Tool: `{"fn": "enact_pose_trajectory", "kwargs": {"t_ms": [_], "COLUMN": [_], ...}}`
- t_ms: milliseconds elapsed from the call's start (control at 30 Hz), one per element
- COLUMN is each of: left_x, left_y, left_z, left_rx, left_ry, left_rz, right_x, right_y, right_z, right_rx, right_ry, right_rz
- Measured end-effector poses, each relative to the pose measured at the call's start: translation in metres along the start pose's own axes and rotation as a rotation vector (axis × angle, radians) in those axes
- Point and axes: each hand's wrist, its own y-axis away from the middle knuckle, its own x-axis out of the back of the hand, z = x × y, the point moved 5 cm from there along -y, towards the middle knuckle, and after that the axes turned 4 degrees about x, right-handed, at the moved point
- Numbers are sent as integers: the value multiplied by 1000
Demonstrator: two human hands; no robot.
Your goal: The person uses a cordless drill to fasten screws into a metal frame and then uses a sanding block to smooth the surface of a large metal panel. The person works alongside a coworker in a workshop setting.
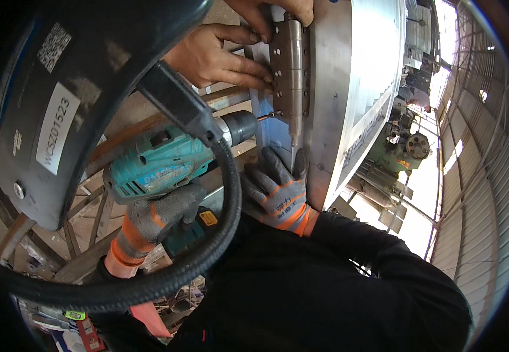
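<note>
My left hand [163, 220], in a grey and orange glove, is wrapped round the handle of a teal cordless drill [157, 161]. From its black chuck the bit [264, 117] points right, its tip at the left edge of a long steel hinge [290, 70] with rows of holes. I cannot tell whether the tip is in a hole. My gloved right hand [278, 190] lies with fingers spread on the metal frame [275, 132], just below the hinge's pin. Another person's bare hands, one at the left edge [219, 58] and one at the top [272, 12], press the hinge.
A black housing [90, 100] and its thick black cable [231, 199] cover much of the left side. Behind the drill are rusty steel bars [99, 214]. A large pale metal panel [375, 70] stands right of the hinge; beyond it are green machinery [404, 149] and a corrugated wall [483, 170].
</note>
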Motion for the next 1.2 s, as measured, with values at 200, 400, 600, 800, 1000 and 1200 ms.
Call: {"fn": "enact_pose_trajectory", "kwargs": {"t_ms": [200,400,600,800,1000,1200], "left_x": [-8,-8,8,-5,-17,-16], "left_y": [-7,-2,-4,-13,-15,-17], "left_z": [9,13,5,20,40,36], "left_rx": [36,39,-166,-66,-42,-32], "left_ry": [146,7,-27,65,37,245], "left_rz": [68,149,96,91,43,-105], "right_x": [6,7,8,7,6,0], "right_y": [-4,-3,-1,-1,0,2], "right_z": [-1,0,-1,-5,-7,-6], "right_rx": [20,19,8,-26,-34,-36], "right_ry": [-43,-53,3,30,98,104], "right_rz": [96,91,62,70,116,115]}}
